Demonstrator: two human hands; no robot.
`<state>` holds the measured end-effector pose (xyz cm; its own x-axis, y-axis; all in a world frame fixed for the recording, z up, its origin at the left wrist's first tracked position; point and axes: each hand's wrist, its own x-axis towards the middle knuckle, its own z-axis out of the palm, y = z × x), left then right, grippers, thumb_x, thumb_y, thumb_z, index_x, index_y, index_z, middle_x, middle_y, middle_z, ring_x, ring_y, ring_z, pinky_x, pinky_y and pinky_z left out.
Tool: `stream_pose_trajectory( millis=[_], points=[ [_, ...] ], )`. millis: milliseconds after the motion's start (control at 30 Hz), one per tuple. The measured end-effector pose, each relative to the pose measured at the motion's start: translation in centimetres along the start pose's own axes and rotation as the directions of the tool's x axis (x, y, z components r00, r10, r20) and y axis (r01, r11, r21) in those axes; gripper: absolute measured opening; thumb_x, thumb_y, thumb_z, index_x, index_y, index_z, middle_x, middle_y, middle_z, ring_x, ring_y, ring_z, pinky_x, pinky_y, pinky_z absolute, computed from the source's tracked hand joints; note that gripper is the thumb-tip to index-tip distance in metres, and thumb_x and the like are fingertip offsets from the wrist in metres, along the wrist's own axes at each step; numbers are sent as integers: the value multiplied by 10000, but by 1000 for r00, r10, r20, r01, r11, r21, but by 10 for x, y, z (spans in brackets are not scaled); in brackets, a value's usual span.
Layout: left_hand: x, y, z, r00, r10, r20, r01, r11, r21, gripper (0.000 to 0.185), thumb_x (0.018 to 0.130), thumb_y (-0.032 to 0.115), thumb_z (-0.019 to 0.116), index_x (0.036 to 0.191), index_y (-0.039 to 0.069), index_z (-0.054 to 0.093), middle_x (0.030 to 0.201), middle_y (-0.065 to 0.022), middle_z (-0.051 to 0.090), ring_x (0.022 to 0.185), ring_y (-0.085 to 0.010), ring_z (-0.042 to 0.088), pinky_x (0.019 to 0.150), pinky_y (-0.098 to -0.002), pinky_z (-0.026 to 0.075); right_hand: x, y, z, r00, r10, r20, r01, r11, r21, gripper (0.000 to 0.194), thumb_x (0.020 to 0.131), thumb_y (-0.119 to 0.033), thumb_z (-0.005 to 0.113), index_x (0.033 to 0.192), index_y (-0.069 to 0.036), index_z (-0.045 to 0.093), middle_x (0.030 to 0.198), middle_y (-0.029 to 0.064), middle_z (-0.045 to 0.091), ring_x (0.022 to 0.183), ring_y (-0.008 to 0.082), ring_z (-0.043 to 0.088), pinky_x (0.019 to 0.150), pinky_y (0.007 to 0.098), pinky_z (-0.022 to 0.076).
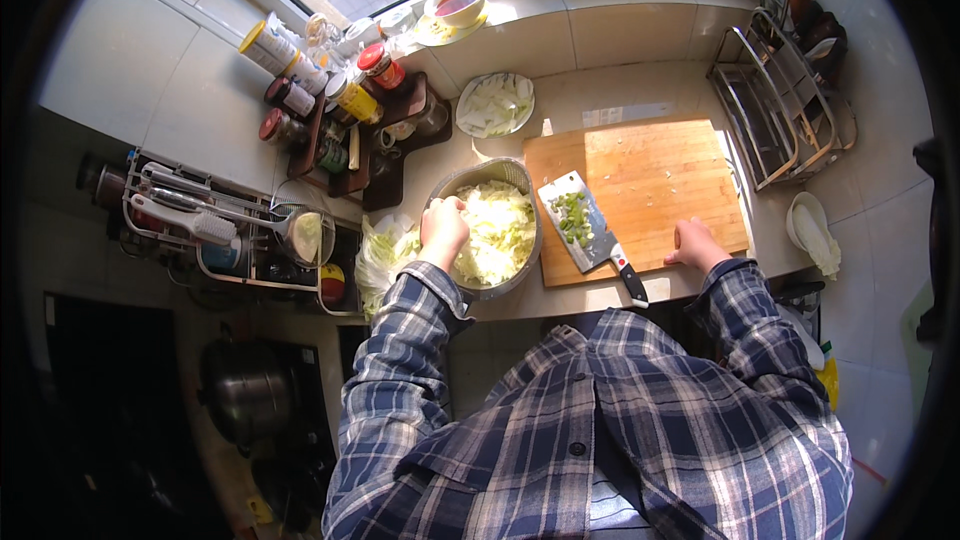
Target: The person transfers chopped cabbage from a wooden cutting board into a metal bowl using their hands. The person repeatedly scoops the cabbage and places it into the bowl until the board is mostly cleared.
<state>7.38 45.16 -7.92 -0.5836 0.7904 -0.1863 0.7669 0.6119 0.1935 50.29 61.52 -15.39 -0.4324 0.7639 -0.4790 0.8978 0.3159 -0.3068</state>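
My left hand (444,229) is over the left side of a grey colander (527,255), its fingers curled; whether it pinches something cannot be seen. Shredded cabbage (499,232) fills the colander. Beside it lies a wooden cutting board (645,165) with small bits scattered on it. A cleaver (600,246) lies flat across the board's left part, its black handle past the front edge, and chopped green onion (573,219) rests on the blade. My right hand (695,244) is at the board's front right edge, fingers bent; its grip is unclear.
Cabbage leaves (382,259) lie left of the colander. A plate of sliced white vegetable (495,105) stands behind. Jars crowd a brown shelf (386,172). A metal rack (780,105) stands back right, with a bowl holding a cabbage leaf (819,240) nearby. A utensil rack (255,283) is at left.
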Motion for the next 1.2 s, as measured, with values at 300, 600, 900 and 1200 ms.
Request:
stream_pose_trajectory(
  millis=[300,600,900,1200],
  points=[
    [13,-10,34,999,-31,16,34,970,-242,243,829,248,688,1004,83,653,955,-121,701,923,-266,670,828,-377,509,0,3,2,1000,-19,-14,19,1000,23,492,579,-313,915,879,-43,634,1020,208,586,972,391,576,860,411,487],
    [1,-38,8,992,-60,109,124,577,-807,181,845,43,653,1021,22,612,876,-34,661,771,-137,639,704,-253,501,2,3,4,1000,6,-6,-6,1000,15,503,574,-310,917,893,-48,628,1031,204,584,989,391,578,861,416,490],
    [-7,-30,-18,969,-125,214,248,451,-857,158,933,217,610,1034,95,613,902,-1,645,790,-119,612,703,-269,476,3,1,2,1000,9,12,-9,1000,1,497,581,-303,915,890,-45,623,1024,198,586,987,390,578,865,417,487],
    [-6,-34,-22,975,-97,198,208,701,-682,229,914,232,625,1066,65,667,873,-39,694,772,-154,653,702,-290,505,0,2,2,1000,12,-4,-12,999,42,493,587,-284,913,898,-43,616,1020,201,582,994,396,565,867,426,478]
  ],
)
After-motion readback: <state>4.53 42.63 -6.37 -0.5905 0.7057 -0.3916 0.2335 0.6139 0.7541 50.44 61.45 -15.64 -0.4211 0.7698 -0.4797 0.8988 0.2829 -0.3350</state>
